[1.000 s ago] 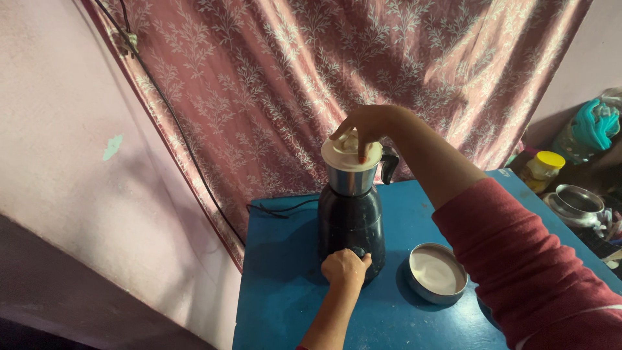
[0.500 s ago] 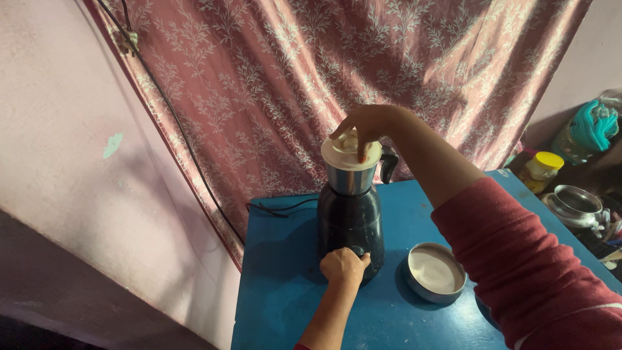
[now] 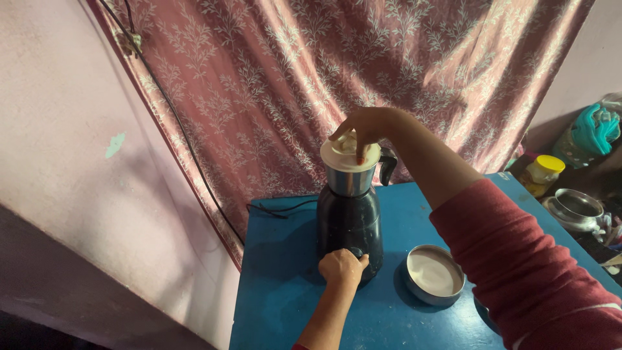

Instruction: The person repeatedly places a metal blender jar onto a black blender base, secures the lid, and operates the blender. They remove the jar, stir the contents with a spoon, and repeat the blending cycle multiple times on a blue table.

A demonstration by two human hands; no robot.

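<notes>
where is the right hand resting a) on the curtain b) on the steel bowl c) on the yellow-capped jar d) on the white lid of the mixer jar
d: the right hand presses its fingers on the white lid atop the mixer jar, while the left hand is at the dark base.

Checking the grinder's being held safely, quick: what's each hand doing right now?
Left hand: closed around the knob on the mixer base.
Right hand: open, fingers pressing down on the jar lid.

A small clear plastic jar with a yellow screw lid (image 3: 543,174) stands far right, just beyond the blue table (image 3: 278,304).
</notes>
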